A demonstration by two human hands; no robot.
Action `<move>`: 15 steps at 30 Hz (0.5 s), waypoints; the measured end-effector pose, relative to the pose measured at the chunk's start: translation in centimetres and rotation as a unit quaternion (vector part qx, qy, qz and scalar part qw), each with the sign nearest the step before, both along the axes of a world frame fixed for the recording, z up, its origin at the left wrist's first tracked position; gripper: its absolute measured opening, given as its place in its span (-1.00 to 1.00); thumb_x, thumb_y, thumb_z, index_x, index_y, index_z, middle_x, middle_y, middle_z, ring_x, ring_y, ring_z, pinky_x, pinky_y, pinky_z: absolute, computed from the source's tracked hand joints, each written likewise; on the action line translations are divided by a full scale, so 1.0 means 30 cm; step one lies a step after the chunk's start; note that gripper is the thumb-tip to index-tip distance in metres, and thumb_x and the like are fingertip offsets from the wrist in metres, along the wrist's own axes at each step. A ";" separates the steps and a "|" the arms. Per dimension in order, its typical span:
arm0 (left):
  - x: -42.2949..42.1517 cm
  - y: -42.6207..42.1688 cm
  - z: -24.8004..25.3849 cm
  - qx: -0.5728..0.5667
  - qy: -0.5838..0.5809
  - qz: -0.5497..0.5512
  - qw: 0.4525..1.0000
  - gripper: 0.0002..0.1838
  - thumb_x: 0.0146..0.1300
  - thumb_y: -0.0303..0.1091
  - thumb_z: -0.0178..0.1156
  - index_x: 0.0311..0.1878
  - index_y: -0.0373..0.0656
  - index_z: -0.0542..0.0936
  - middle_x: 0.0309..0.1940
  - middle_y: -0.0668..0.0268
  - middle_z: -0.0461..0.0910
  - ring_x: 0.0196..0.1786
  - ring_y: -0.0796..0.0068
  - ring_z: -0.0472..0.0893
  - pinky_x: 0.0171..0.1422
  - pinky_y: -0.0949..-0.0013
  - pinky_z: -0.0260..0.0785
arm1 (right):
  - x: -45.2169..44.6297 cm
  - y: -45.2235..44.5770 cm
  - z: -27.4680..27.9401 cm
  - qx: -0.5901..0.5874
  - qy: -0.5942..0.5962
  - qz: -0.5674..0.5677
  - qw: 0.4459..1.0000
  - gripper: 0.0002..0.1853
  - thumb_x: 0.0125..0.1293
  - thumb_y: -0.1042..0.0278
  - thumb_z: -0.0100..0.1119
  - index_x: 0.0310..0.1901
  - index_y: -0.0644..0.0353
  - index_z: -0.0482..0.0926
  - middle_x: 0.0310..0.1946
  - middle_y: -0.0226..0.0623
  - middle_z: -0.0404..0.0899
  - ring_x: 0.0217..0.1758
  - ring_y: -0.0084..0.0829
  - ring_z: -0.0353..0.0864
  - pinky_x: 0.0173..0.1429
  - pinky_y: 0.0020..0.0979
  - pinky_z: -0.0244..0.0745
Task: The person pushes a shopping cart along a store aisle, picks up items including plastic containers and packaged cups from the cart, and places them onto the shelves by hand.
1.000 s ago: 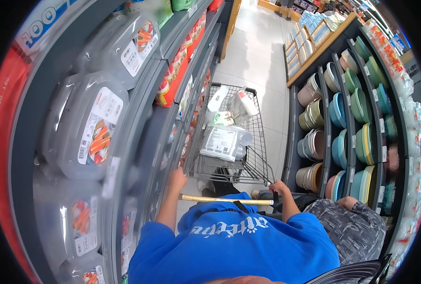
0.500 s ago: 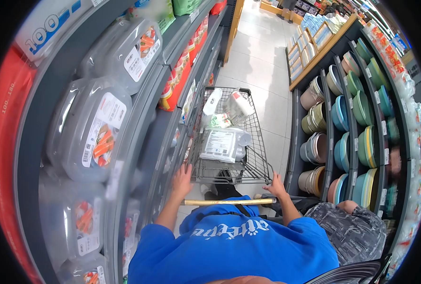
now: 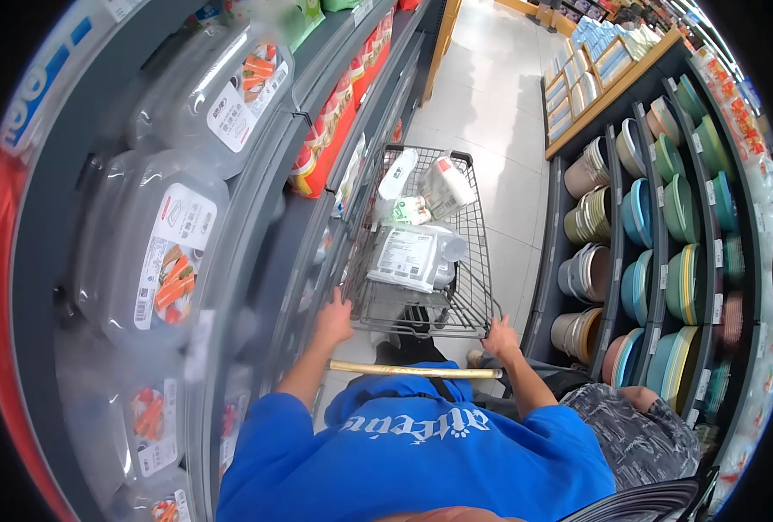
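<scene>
A wire shopping cart (image 3: 484,278) stands ahead of my body. Its load includes a clear-wrapped white package (image 3: 406,257), a green-and-white pack (image 3: 411,210), a long white pack (image 3: 397,175) and a white-and-red pack (image 3: 453,184). Beside the cart's near left corner, my left hand (image 3: 333,320) has its index finger stretched forward and holds nothing visible. My right hand (image 3: 500,337) is closed at the near right corner of the cart's frame. A yellowish bar (image 3: 415,371) crosses in front of the blue shirt, behind both hands.
Shelves on the left hold clear plastic boxes (image 3: 176,252) and red bags (image 3: 321,143). On the right, a rack carries stacked basins and buckets (image 3: 586,271). A person in patterned grey clothing (image 3: 634,431) is close at my right. The tiled aisle (image 3: 482,96) runs ahead.
My left hand's fingers have stretched out from the earlier curled pose. The right-hand rack has shifted rightward in view, while the cart stays close in front of me.
</scene>
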State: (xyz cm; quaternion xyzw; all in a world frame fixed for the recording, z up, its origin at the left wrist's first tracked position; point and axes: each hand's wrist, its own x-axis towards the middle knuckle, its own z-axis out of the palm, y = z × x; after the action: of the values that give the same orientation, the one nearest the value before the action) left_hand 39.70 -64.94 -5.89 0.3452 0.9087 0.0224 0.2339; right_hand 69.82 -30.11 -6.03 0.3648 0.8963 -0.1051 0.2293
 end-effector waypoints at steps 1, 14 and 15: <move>0.001 0.009 0.001 -0.006 0.002 -0.003 1.000 -0.34 -0.11 -0.36 0.47 0.17 -0.15 0.53 0.52 -0.09 0.09 0.17 -0.16 0.60 0.18 0.01 0.59 | -0.003 0.007 -0.001 0.001 0.004 -0.001 1.000 -0.34 0.24 -0.05 0.36 0.17 0.31 0.42 0.18 0.24 0.35 -0.02 0.23 0.69 0.08 0.00 0.67; -0.034 0.177 -0.011 -0.031 0.023 -0.017 0.999 -0.33 -0.10 -0.38 0.44 0.18 -0.22 0.50 0.46 -0.23 0.10 0.12 -0.23 0.60 0.15 0.03 0.58 | -0.055 0.191 -0.085 0.013 0.032 -0.002 0.999 -0.53 0.23 0.14 0.33 0.00 0.38 0.54 0.09 0.25 0.41 -0.09 0.23 0.70 0.02 0.00 0.68; -0.029 0.184 -0.015 -0.027 0.023 -0.019 0.999 -0.33 -0.10 -0.37 0.44 0.17 -0.23 0.50 0.45 -0.25 0.10 0.11 -0.22 0.60 0.15 0.04 0.58 | -0.058 0.196 -0.078 0.015 0.033 -0.006 0.999 -0.54 0.22 0.14 0.34 -0.01 0.37 0.55 0.08 0.24 0.41 -0.09 0.22 0.70 0.02 0.00 0.68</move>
State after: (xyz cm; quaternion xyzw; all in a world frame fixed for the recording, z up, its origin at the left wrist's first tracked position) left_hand 38.84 -59.41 -6.35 0.3567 0.9073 -0.0145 0.2221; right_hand 68.07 -24.24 -8.36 0.3700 0.9026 -0.1050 0.1934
